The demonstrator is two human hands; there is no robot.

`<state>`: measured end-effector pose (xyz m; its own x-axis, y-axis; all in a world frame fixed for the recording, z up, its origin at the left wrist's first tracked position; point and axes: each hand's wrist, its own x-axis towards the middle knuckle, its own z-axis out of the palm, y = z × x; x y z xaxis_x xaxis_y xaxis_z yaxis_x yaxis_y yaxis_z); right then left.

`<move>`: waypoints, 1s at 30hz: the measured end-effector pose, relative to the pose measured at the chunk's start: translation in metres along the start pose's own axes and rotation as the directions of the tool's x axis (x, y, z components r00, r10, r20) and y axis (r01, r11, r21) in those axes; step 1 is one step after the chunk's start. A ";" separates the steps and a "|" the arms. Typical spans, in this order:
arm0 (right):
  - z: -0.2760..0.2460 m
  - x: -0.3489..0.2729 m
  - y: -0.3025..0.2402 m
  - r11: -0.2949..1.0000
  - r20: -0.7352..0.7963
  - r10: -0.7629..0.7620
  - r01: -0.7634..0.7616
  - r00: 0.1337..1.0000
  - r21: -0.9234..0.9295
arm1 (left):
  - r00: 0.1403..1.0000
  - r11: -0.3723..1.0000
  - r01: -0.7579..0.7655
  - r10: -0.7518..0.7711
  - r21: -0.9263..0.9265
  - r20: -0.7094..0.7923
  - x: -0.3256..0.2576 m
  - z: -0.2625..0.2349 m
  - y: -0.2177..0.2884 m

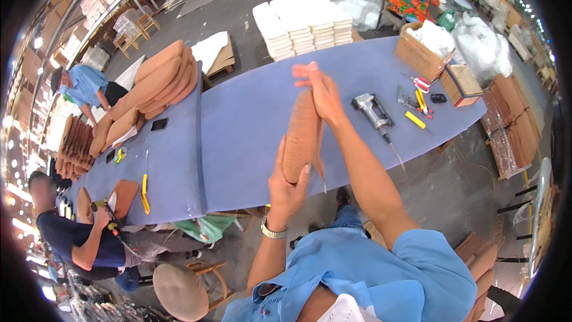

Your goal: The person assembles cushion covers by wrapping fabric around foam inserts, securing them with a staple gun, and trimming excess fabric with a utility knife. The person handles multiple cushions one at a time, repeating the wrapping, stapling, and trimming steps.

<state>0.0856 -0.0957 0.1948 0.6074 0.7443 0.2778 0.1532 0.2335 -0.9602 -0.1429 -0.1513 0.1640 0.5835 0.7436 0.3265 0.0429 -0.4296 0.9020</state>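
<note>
Head view, looking down: I can see a person holding a long brown pad [300, 137] up in the air over the near part of a smooth blue surface [244, 125]. The pad is rounded at its ends, like a fat loaf stood on one end and leaning a bit. Its cloth looks soft, with lots of tiny wrinkles running across it. A thin loose flap hangs down along its right side. The left hand [288, 192] has its fingers curled round the bottom of the pad, gripping it. The right hand [325, 100] is up by the top, its palm against the pad's right side, with its fingers stretched out straight and a little blurry. A shiny metal watch [273, 229] goes round the left wrist.

To the right, a silver and black air tool [373, 111] lies on the surface, hard and chunky, with a thin hose. Past it are scissors [422, 84] with red and white loops and a yellow cutter [415, 120]. A cardboard box [415, 50] is full of fluffy white stuff. On the left, puffy brown cushions [158, 80] lie in a big heap.
</note>
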 end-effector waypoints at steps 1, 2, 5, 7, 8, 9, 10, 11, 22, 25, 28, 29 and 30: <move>0.011 -0.004 0.008 0.998 0.005 -0.014 0.014 1.000 -0.053 | 0.996 0.996 0.084 -0.084 -0.037 0.001 -0.006 -0.013 -0.007; 0.018 -0.012 0.014 0.990 0.018 -0.035 0.037 0.999 -0.136 | 0.993 0.993 0.119 -0.119 -0.023 0.015 -0.008 -0.028 -0.008; 0.049 -0.031 0.020 0.938 0.093 -0.159 0.180 0.983 -0.295 | 0.990 0.984 0.128 -0.133 0.128 0.037 -0.013 -0.074 0.013; 0.067 -0.042 0.021 0.898 0.120 -0.282 0.306 0.952 -0.317 | 0.999 0.966 0.042 -0.036 0.255 -0.028 -0.003 -0.081 0.023; 0.075 -0.049 0.022 0.875 0.147 -0.345 0.375 0.927 -0.306 | 0.998 0.946 0.010 0.010 0.324 -0.058 0.004 -0.083 0.027; 0.079 -0.054 0.025 0.844 0.170 -0.410 0.443 0.896 -0.303 | 0.993 0.927 0.067 -0.025 0.369 -0.116 0.009 -0.080 0.027; 0.086 -0.059 0.028 0.817 0.188 -0.467 0.503 0.864 -0.283 | 0.982 0.897 0.135 -0.066 0.421 -0.176 0.011 -0.078 0.028; 0.091 -0.062 0.032 0.811 0.203 -0.481 0.521 0.853 -0.268 | 0.966 0.861 0.206 -0.104 0.465 -0.235 0.011 -0.077 0.029; 0.102 -0.071 0.171 0.947 0.132 -0.184 0.212 0.974 -0.242 | 0.736 0.766 0.547 -0.250 0.337 -0.629 -0.038 -0.073 -0.004; 0.102 -0.079 0.208 0.951 0.192 -0.073 0.127 0.979 -0.283 | 0.683 0.766 0.585 -0.288 0.266 -0.672 -0.044 -0.090 -0.023; 0.112 -0.080 0.226 0.898 0.255 0.085 0.037 0.963 -0.438 | 0.603 0.810 0.577 -0.338 0.102 -0.723 -0.055 -0.106 -0.041; 0.110 -0.081 0.226 0.890 0.294 0.146 0.005 0.945 -0.457 | 0.573 0.816 0.576 -0.365 0.044 -0.733 -0.060 -0.109 -0.050; 0.111 -0.081 0.219 0.884 0.334 0.200 -0.023 0.921 -0.467 | 0.520 0.818 0.575 -0.399 -0.036 -0.755 -0.068 -0.111 -0.063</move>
<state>-0.0170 -0.0354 -0.0352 0.3299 0.9411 0.0735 0.4855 -0.1024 -0.8682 -0.2757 -0.1182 0.1164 -0.3261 0.9451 0.0232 0.3411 0.0947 0.9352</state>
